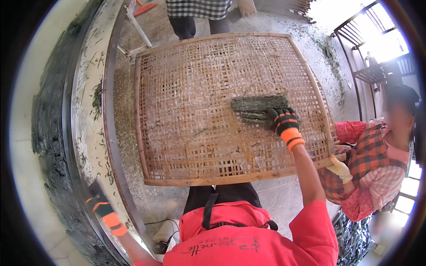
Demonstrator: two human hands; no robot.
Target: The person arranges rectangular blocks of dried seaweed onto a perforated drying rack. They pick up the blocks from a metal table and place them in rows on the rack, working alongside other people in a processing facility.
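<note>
A large woven bamboo tray (pixel 199 83) in a wooden frame lies before me. My right hand (pixel 284 124), in a black and orange glove, rests on a small bundle of dark dried strands (pixel 253 117) toward the tray's right side. Another flattened bundle of dark strands (pixel 259 103) lies just beyond it. The glove hides the near bundle's right end, and whether the fingers grip it is unclear. My left hand (pixel 100 201), in a matching glove, is blurred over the metal edge of the long counter at the left. Its fingers are not clear.
A co-worker in a checked apron (pixel 372 149) stands at the right, a gloved hand (pixel 339 169) on the tray's corner. Another person (pixel 199 10) stands beyond the far edge. The counter (pixel 90 83) bears leaf scraps. A dark rack (pixel 362 63) stands at upper right.
</note>
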